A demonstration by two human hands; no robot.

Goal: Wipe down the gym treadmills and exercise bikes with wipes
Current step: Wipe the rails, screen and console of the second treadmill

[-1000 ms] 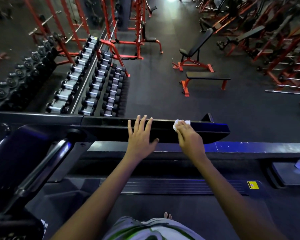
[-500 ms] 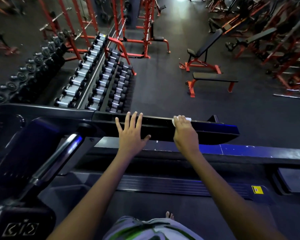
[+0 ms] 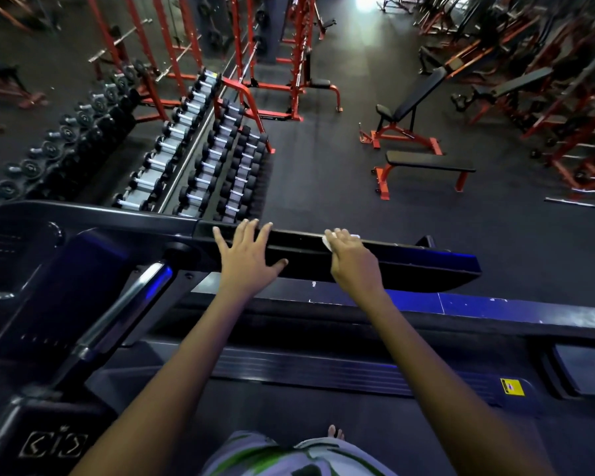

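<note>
The person stood on a treadmill, wiping its side rail (image 3: 409, 266). The right hand (image 3: 354, 262) pressed a white wipe (image 3: 327, 242) onto the rail's top, fingers curled over it. The left hand (image 3: 246, 257) lay flat on the rail to the left, fingers spread, holding nothing. Next, the wipe probably needed dragging right toward the rail's end. No containers were visible.

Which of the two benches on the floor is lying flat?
The nearer bench, its pad level on red legs. The far bench behind it has its backrest tilted up.
</note>
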